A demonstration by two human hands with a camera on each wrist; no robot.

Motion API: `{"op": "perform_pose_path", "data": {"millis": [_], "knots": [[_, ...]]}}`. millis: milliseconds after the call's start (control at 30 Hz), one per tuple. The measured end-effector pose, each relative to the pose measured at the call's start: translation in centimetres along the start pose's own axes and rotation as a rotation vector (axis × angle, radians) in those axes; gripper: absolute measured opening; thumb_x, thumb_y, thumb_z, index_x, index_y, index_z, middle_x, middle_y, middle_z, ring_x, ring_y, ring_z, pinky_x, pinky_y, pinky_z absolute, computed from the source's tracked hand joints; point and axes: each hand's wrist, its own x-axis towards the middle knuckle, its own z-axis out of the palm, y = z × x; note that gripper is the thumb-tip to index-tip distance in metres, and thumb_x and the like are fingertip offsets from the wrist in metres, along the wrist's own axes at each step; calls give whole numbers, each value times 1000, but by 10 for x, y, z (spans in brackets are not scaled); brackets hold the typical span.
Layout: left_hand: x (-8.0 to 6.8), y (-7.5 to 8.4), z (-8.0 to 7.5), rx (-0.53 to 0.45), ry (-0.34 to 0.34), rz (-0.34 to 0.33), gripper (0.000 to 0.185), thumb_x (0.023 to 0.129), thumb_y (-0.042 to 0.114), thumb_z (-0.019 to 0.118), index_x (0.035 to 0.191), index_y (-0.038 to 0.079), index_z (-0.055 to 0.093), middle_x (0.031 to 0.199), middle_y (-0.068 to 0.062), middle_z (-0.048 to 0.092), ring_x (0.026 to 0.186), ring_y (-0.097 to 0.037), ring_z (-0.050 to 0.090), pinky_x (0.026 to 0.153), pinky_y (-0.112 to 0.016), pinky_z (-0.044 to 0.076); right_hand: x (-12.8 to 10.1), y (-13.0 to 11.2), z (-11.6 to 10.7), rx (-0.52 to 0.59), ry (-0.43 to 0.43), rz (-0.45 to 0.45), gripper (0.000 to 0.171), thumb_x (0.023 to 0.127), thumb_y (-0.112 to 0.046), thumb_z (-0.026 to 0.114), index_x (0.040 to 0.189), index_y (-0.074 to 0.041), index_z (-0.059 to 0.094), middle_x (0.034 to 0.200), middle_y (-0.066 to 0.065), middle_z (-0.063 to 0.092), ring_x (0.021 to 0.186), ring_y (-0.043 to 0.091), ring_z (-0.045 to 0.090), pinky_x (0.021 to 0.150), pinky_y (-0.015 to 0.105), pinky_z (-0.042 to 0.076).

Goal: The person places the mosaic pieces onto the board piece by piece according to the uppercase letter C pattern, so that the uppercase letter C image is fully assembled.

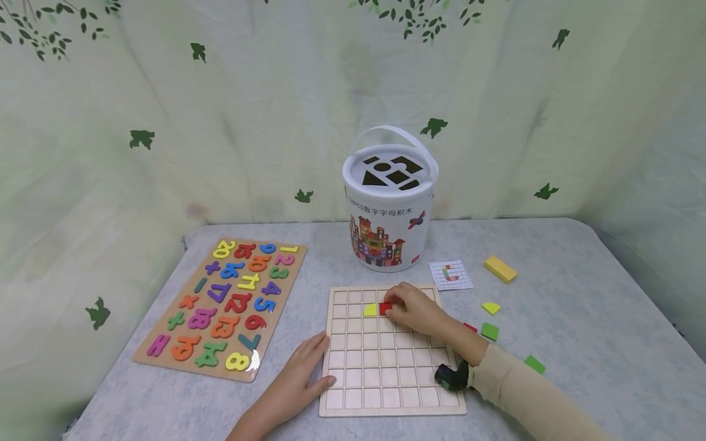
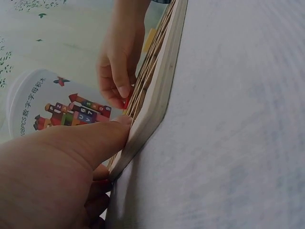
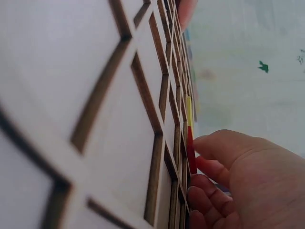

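A wooden grid board (image 1: pixel 360 361) with raised square cells lies on the table. In its upper part, a yellow quarter-round tile (image 1: pixel 370 310) sits in a cell, with a red square tile (image 1: pixel 385 309) right beside it. My right hand (image 1: pixel 413 309) pinches the red tile at its right side; in the right wrist view the thumb touches it and the other fingers are curled. My left hand (image 1: pixel 298 376) rests against the board's left edge, fingers extended and thumb spread. In the left wrist view the left thumb (image 2: pixel 107 136) lies on the board's edge.
A small pattern card (image 1: pixel 451 275) lies past the board's upper right corner. To the right are a yellow block (image 1: pixel 500 269), a yellow tile (image 1: pixel 491 308) and green tiles (image 1: pixel 489 331). A number puzzle (image 1: pixel 220 306) lies left; a white bucket (image 1: pixel 388 202) stands behind.
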Motion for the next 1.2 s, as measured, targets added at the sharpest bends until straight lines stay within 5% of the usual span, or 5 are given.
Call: {"op": "perform_pose_path", "data": {"millis": [233,500,633,867,1200], "knots": [[0,1,0,2,3,0,73,86,44,55,140,3,29,145,-10,23,131,-29,19,101,-49,25,-2,-1,-2,-2,-26,1,18,83,-20,66,100,-13,62,89,-3,50,79,12,44,68,28,42],[0,-3,2,-7,3,9,73,85,44,55,140,3,29,145,-10,23,131,-29,19,101,-49,24,-10,-3,-10,96,-86,56,37,84,-26,65,117,-12,56,108,-1,52,96,15,47,84,34,43],[0,-3,2,-12,1,7,73,86,44,55,140,3,29,145,-10,23,132,-30,18,101,-49,24,-17,-7,-24,175,-43,46,43,85,-20,64,124,-8,51,117,7,52,105,24,48,88,41,42],[-1,-1,1,0,1,7,73,86,45,54,140,3,29,145,-10,24,131,-30,18,101,-49,24,-41,-5,-58,83,86,3,51,83,-24,65,127,-6,48,125,9,49,109,29,46,88,49,40],[-1,0,1,13,-2,-5,73,86,46,54,140,3,29,145,-9,23,131,-30,19,101,-49,25,-90,39,-90,41,121,138,53,84,-23,65,129,-5,44,129,14,44,113,36,41,89,56,36]]}}
